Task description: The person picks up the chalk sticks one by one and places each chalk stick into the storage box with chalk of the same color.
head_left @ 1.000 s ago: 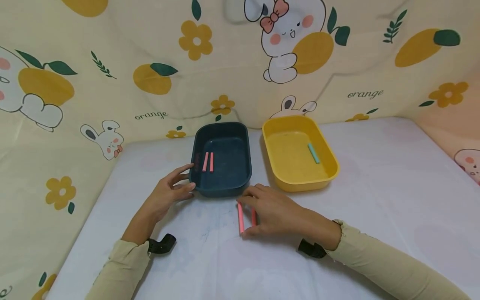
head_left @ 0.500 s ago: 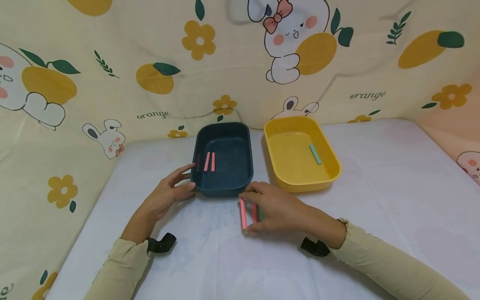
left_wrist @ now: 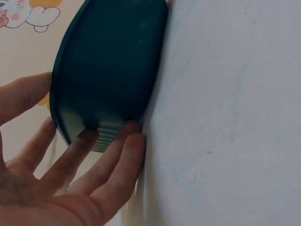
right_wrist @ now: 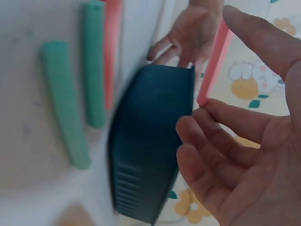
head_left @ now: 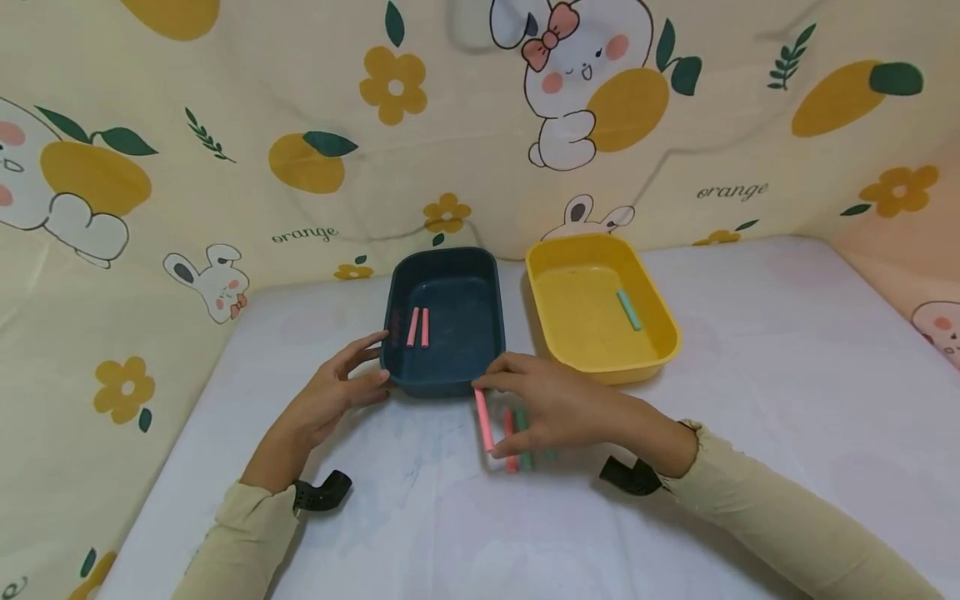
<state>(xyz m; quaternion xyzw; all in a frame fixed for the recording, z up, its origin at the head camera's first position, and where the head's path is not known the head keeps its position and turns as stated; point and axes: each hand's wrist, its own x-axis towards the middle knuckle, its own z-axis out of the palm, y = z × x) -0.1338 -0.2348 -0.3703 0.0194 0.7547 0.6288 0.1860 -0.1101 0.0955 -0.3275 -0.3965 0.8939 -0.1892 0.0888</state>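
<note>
My right hand [head_left: 558,404] pinches a pink chalk stick [head_left: 483,422] by its two ends, thumb at one and a fingertip at the other. In the right wrist view this chalk [right_wrist: 216,61] is raised off the table, near the dark blue tray [right_wrist: 146,136]. Below the hand lie another pink chalk stick [head_left: 511,446] and green chalk [head_left: 524,454], partly hidden. With fingers spread, my left hand [head_left: 337,387] touches the left side and front corner of the blue tray [head_left: 468,350]. Two pink chalk sticks [head_left: 425,327] lie inside that tray.
Right of the blue tray stands a yellow tray [head_left: 577,321] with one green chalk stick [head_left: 628,309] in it. Two green chalk sticks [right_wrist: 94,70] lie side by side in the right wrist view. A patterned cloth [head_left: 450,125] hangs behind the white tabletop [head_left: 420,533].
My right hand has lifted the pink chalk stick and moved slightly away from me, toward the blue tray. More of the chalk beneath now shows. My left hand stays at the tray.
</note>
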